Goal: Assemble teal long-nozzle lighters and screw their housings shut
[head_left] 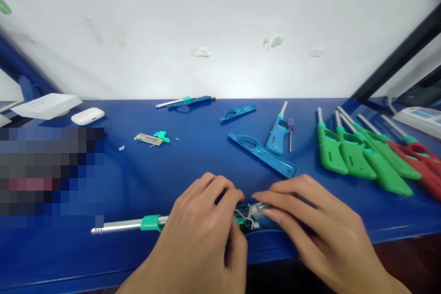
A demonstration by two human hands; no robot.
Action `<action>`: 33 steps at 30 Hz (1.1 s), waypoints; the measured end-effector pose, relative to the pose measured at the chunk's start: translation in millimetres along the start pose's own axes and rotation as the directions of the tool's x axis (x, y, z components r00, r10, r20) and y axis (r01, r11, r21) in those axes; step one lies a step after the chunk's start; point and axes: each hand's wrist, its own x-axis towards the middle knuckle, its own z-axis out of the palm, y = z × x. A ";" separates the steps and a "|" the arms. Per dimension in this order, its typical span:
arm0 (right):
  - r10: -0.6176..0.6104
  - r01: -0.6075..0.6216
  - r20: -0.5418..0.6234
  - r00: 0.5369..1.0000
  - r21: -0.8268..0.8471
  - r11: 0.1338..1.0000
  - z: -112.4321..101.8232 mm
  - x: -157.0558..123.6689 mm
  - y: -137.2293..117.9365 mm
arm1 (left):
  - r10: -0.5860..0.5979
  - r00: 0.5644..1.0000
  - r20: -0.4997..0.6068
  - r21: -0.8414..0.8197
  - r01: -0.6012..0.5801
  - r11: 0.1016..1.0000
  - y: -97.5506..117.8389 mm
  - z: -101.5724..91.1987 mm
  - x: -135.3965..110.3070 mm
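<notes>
Open lighter (150, 223) lies along the worktop's (155, 170) near edge, long axis left-right, metal nozzle pointing left. Left hand (203, 229) is curled round its middle. Right hand (310, 225) lies flat over the handle end, fingertips on exposed internals; can't tell if it's gripping.

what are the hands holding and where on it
An opened lighter lying on the table. The left hand grips its body just behind the teal collar; the right hand pinches the exposed clear part with wires.
</notes>
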 end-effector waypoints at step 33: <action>-0.008 0.008 0.073 0.997 0.004 1.000 1.4 -10.4 2.1 | 0.007 0.993 0.116 0.128 -0.022 0.992 -12.9 -15.8 -15.5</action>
